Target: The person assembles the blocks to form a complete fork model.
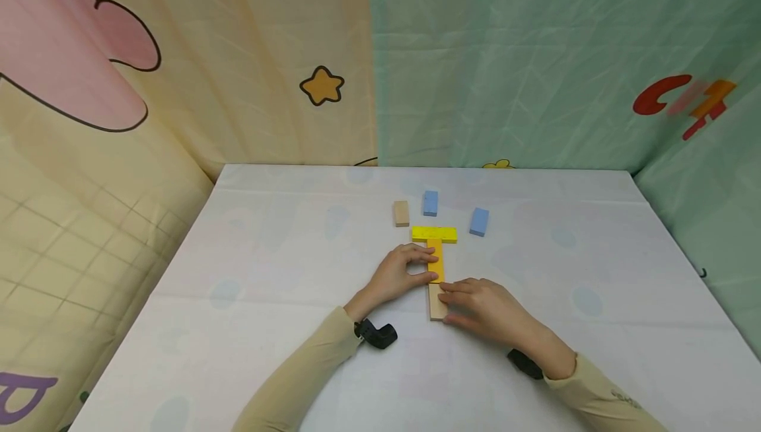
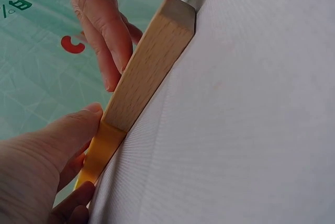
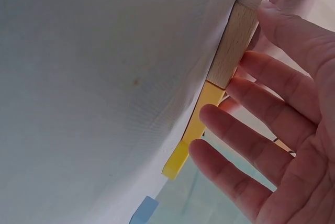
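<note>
In the head view, a yellow block (image 1: pixel 434 234) lies crosswise with an orange block (image 1: pixel 436 261) running from its middle toward me. A plain wooden block (image 1: pixel 436 305) continues that line, its end against the orange one. My left hand (image 1: pixel 399 275) holds the orange block from the left with bent fingers and thumb. From the right, my right hand (image 1: pixel 489 306) touches the wooden block. The right wrist view shows its fingers (image 3: pixel 261 103) spread and fairly straight beside the row, the thumb at the wooden block's near end.
Beyond the yellow block lie a smaller wooden block (image 1: pixel 401 213), a blue block (image 1: pixel 431 203) and another blue block (image 1: pixel 479 222). All rest on a white-covered table (image 1: pixel 267 346). Printed curtains (image 1: pixel 261 62) hang behind and along both sides.
</note>
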The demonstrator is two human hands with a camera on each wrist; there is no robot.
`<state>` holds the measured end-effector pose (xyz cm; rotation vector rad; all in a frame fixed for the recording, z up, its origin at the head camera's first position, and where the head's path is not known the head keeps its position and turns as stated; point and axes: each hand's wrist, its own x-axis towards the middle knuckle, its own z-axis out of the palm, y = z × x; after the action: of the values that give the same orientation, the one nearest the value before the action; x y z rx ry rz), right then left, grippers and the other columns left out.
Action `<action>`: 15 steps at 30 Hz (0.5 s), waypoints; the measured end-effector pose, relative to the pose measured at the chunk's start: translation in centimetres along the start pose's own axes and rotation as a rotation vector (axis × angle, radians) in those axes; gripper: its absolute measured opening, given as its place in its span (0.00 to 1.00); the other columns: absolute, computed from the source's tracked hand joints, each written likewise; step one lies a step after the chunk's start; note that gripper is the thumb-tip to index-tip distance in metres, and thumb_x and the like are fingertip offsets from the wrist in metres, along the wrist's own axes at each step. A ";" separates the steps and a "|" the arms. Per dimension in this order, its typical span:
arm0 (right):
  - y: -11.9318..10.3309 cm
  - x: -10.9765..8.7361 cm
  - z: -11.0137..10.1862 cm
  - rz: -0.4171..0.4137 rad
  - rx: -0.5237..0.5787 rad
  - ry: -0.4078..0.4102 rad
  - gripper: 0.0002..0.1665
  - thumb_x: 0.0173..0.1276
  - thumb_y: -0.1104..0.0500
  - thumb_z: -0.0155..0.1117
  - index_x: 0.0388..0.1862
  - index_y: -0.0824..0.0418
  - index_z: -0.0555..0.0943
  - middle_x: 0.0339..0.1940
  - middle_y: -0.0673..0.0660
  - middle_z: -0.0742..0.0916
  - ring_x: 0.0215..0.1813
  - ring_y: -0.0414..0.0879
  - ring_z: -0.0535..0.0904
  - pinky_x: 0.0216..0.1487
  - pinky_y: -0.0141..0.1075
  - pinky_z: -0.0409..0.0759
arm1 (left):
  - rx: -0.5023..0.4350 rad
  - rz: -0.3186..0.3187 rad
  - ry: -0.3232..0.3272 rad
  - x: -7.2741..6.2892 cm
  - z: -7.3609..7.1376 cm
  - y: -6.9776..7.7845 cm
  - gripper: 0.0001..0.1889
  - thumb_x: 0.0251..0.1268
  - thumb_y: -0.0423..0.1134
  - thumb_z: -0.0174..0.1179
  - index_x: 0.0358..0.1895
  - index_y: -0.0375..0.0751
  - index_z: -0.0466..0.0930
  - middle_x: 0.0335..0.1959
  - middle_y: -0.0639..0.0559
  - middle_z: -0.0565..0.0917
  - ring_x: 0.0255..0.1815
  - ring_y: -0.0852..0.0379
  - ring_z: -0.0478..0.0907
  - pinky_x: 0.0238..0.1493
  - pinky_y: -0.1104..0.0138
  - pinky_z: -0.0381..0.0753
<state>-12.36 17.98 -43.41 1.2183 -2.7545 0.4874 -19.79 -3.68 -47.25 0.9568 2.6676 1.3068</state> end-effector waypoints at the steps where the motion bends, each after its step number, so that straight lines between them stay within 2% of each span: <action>1: 0.0 0.0 0.0 -0.001 -0.002 0.002 0.23 0.59 0.49 0.71 0.49 0.60 0.84 0.55 0.54 0.83 0.54 0.50 0.78 0.52 0.47 0.75 | -0.002 0.003 0.001 0.0 0.0 0.0 0.18 0.57 0.45 0.68 0.50 0.44 0.84 0.56 0.57 0.79 0.58 0.59 0.70 0.61 0.66 0.65; 15: -0.1 0.2 0.2 -0.020 -0.044 0.031 0.21 0.57 0.50 0.72 0.47 0.60 0.85 0.54 0.56 0.83 0.53 0.52 0.78 0.51 0.48 0.75 | 0.004 0.013 0.007 0.0 -0.1 0.1 0.18 0.57 0.44 0.68 0.50 0.43 0.84 0.56 0.56 0.80 0.57 0.58 0.71 0.60 0.66 0.65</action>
<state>-12.42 17.76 -43.57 1.2168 -2.7098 0.4381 -19.77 -3.69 -47.06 0.9734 2.6749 1.3102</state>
